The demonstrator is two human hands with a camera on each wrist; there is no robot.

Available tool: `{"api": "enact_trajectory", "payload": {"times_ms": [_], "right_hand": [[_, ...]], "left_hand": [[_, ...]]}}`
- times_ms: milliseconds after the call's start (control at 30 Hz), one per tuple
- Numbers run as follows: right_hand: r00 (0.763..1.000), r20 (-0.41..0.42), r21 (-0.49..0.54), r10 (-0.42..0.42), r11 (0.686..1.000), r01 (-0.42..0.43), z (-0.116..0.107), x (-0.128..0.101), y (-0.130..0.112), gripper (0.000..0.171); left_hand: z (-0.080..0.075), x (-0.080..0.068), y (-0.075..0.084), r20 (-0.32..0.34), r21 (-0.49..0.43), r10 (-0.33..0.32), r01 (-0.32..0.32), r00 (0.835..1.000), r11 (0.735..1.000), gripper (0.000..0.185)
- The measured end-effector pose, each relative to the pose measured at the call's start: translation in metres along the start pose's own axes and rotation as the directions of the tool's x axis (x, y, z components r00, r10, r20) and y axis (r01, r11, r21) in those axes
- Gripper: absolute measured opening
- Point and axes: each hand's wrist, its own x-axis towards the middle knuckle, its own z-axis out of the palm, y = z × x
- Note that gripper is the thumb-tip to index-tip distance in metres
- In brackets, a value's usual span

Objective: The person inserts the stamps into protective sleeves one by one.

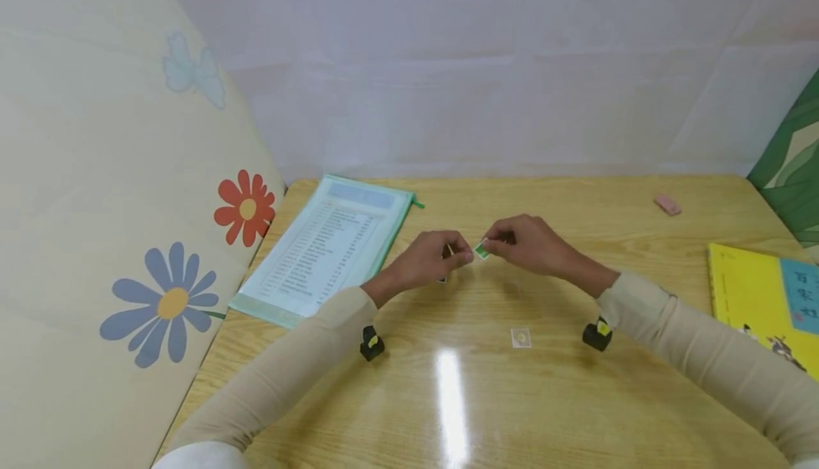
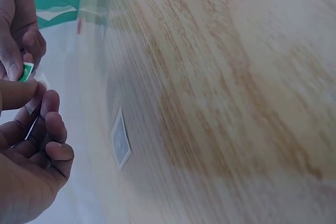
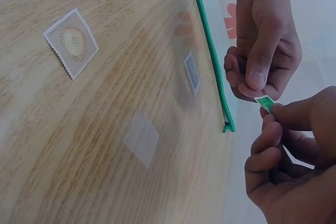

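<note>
My right hand [image 1: 527, 243] pinches a small green stamp with a white border [image 1: 482, 250] between thumb and finger. Facing it, my left hand [image 1: 434, 259] has thumb and fingertip pressed together on a thin translucent slip [image 2: 44, 80], mostly hidden by the fingers. The fingertips of both hands nearly meet above the wooden table [image 1: 409, 398]. Below them on the wood lies a dark grey stamp with a pale border [image 2: 121, 139]. A whitish, see-through square [image 3: 142, 139] lies under the right hand. Nearer me is a beige stamp with serrated edges and an oval motif [image 1: 521, 338].
A clear zip folder with a printed sheet [image 1: 320, 249] and green edging lies at the left. To the right lie a yellow book [image 1: 748, 298] and, farther back, a pink eraser [image 1: 667, 205]. Black wrist cameras [image 1: 597, 334] hang beneath both forearms. Cloth walls surround the table.
</note>
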Motion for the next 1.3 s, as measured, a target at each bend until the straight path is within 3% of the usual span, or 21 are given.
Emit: {"api": "enact_trajectory", "payload": {"times_ms": [233,833,967,1300], "right_hand": [[1.000,0.017,-0.013,-0.011,1.000,0.011,-0.0029,-0.0003,-0.0021,0.020],[0.993,-0.011,-0.057,-0.117,0.992,0.116,-0.0014,0.0015,-0.0021,0.014],[0.995,-0.006,-0.046,-0.103,0.994,0.102,-0.0010,0.0013,-0.0026,0.016],[0.999,-0.042,0.078,-0.022,0.997,0.025,0.0065,0.0010,0.0009,0.017]], "left_hand": [[0.0023,0.0010,-0.0003,-0.016,0.043,0.032,-0.032,0.999,0.999,0.018],[-0.0024,0.0006,-0.0012,0.014,-0.015,0.023,-0.023,1.000,1.000,0.018],[-0.0016,-0.0002,-0.0005,0.037,-0.045,0.019,-0.018,0.999,0.999,0.018],[-0.0008,0.0018,-0.0002,0.015,-0.050,0.022,-0.021,1.000,0.999,0.022]]}}
